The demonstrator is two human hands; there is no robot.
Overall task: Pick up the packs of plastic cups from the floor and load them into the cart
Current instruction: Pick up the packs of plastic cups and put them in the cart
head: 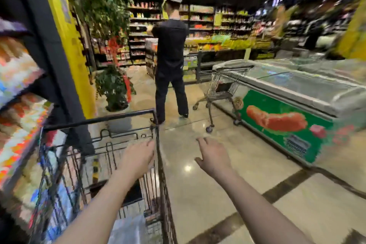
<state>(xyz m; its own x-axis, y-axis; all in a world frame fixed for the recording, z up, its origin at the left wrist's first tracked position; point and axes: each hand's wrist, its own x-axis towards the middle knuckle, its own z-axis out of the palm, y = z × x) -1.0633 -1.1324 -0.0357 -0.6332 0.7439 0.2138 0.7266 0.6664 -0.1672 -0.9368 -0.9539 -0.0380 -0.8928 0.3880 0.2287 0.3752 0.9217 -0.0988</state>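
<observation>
Fingers of both the left hand (136,157) and right hand (213,156) spread loose, grasping nothing, beside the cart (99,119), a person (171,55) ahead.

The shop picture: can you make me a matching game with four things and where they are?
Things:
1. black cart
2. silver cart
3. freezer
4. potted plant

Places:
A. right side, green front
B. under the left hand
C. beside the yellow pillar
D. against the freezer's end

Pairs: 1-B, 2-D, 3-A, 4-C
</observation>
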